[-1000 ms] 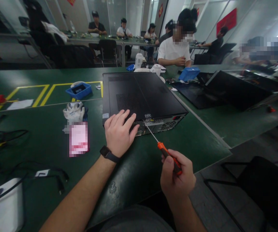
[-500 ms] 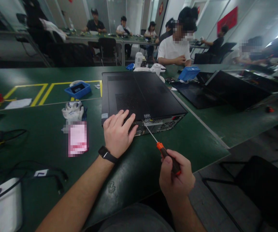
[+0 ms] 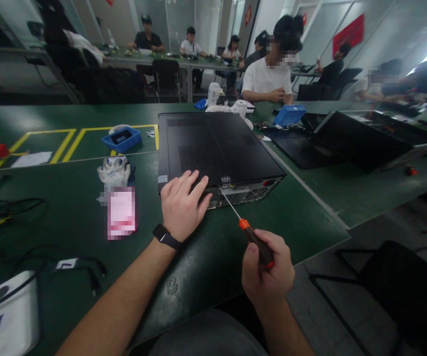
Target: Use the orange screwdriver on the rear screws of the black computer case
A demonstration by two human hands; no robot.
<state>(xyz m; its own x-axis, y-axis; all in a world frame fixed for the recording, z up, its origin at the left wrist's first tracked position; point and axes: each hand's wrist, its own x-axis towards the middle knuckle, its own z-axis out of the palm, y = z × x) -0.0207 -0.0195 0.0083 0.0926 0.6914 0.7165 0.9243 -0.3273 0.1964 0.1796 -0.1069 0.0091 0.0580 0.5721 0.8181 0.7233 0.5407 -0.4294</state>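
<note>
A black computer case (image 3: 216, 143) lies flat on the green table (image 3: 68, 207), its rear panel facing me. My left hand (image 3: 181, 205) rests flat with fingers spread on the case's near left corner. My right hand (image 3: 267, 277) is closed round the orange and black handle of a screwdriver (image 3: 246, 232). The screwdriver's thin shaft points up and left, and its tip touches the rear panel's upper edge.
A pair of white gloves (image 3: 114, 171) and a blue tray (image 3: 121, 138) lie left of the case. Black cables (image 3: 31, 257) and a white device marked 1 (image 3: 5, 316) sit at near left. Other people work at tables behind. A black chair (image 3: 391, 291) stands at right.
My right hand with the screwdriver has drifted slightly left. The left hand stays on the case.
</note>
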